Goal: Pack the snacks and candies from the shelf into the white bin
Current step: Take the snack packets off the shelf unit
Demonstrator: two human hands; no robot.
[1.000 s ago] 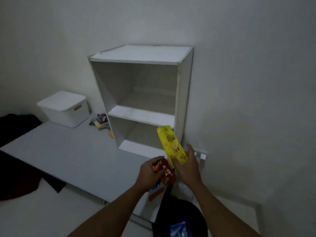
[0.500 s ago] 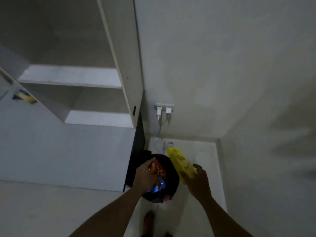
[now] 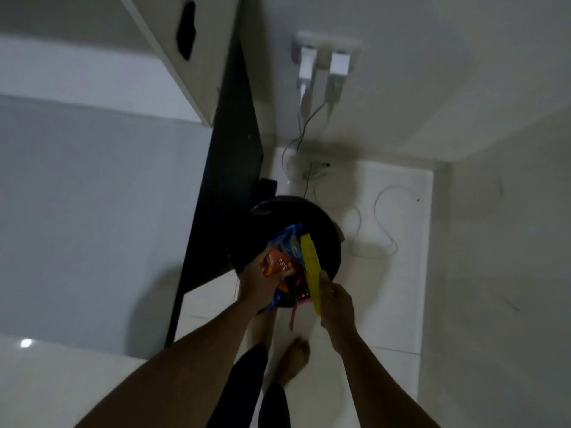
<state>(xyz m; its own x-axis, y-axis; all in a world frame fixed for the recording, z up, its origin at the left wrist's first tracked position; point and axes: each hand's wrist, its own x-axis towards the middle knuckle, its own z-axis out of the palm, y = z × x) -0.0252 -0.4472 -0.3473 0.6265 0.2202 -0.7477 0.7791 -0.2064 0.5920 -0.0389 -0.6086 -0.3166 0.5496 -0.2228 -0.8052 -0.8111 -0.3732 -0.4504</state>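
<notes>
My left hand (image 3: 258, 282) grips an orange-red snack packet (image 3: 276, 263) over a round black bin (image 3: 321, 230) on the floor. My right hand (image 3: 335, 301) holds a long yellow snack box (image 3: 311, 267) by its near end, its far end pointing down into that bin. Blue packets (image 3: 289, 242) and a pink item (image 3: 301, 299) lie inside the black bin. A corner of the white shelf unit (image 3: 197, 69) shows at the upper left. No white bin is in view.
The grey tabletop (image 3: 92, 186) fills the left, its dark side panel (image 3: 228, 168) beside the black bin. A wall socket with two white chargers (image 3: 324, 63) and loose cables (image 3: 383, 217) lies beyond. My bare feet (image 3: 295, 356) stand on the white floor.
The view has swung down from the shelf to the floor. Both hands have lowered the orange packet and yellow box over the black bin.
</notes>
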